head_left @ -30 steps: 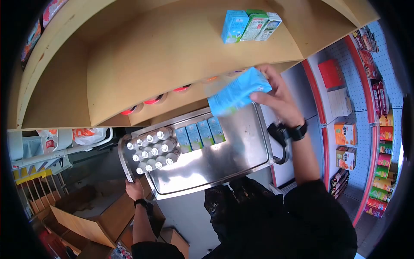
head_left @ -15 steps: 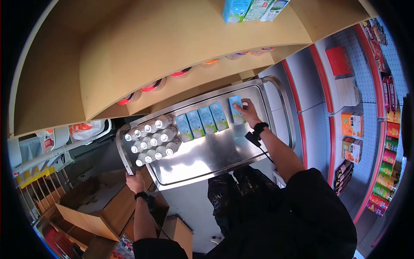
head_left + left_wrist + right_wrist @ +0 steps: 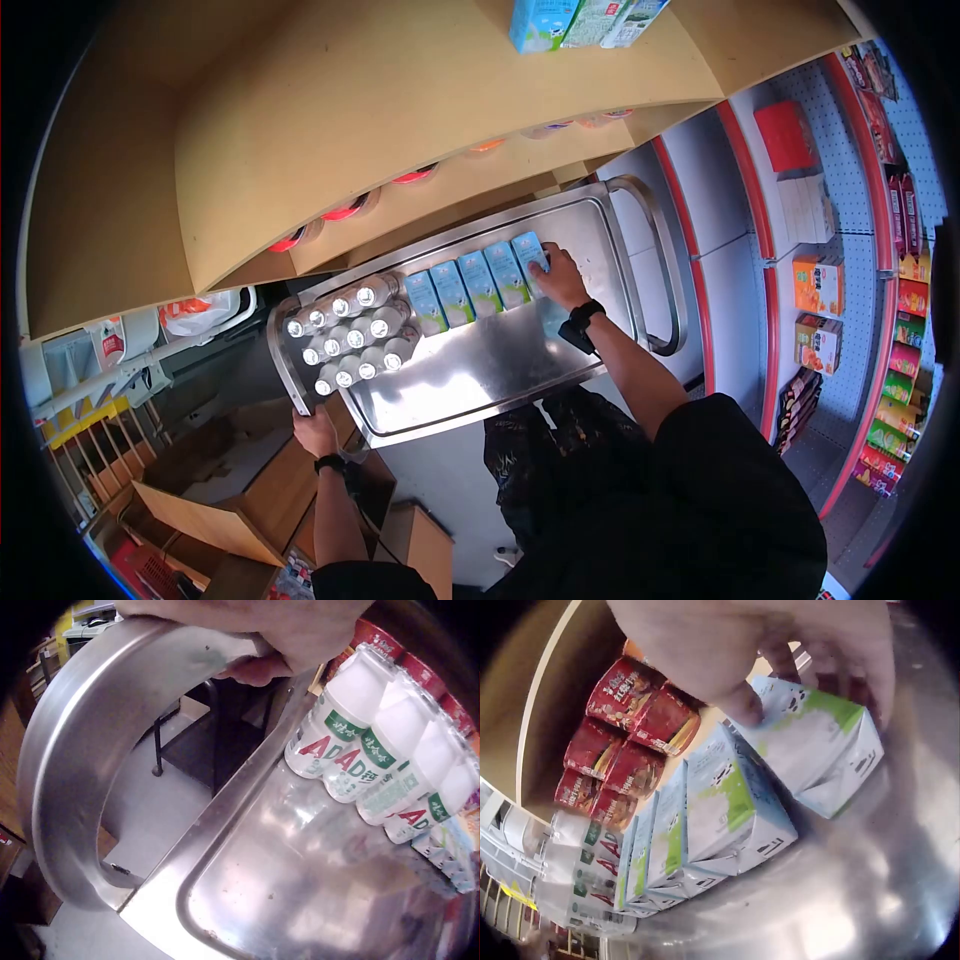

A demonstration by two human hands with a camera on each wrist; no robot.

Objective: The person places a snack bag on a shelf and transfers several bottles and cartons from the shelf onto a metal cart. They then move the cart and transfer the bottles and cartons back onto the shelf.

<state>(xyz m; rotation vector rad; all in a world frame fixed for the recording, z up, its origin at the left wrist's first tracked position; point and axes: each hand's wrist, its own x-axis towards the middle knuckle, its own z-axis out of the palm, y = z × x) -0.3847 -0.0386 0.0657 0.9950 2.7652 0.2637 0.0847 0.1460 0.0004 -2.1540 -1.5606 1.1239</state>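
My right hand (image 3: 563, 277) grips a light-blue milk carton (image 3: 810, 742) with the thumb on one side and fingers on the other. This carton is at the right end of a row of matching cartons (image 3: 455, 292) on the steel cart top (image 3: 450, 390). In the right wrist view it is slightly angled against its neighbour, with a narrow gap between them. My left hand (image 3: 316, 432) holds the metal handle (image 3: 67, 750) at the cart's left end. Several white bottles (image 3: 355, 325) with green-and-red labels are grouped left of the cartons.
A wooden shelf (image 3: 420, 110) rises beyond the cart, with three cartons (image 3: 585, 22) on its upper level and red cups (image 3: 622, 694) on the lower one. Snack racks (image 3: 885, 400) line the right side. Wooden boxes (image 3: 210, 510) stand at the lower left.
My right hand brought the carton down from in front of the shelf onto the cart, then slid it left toward the row. The left hand stayed on the handle.
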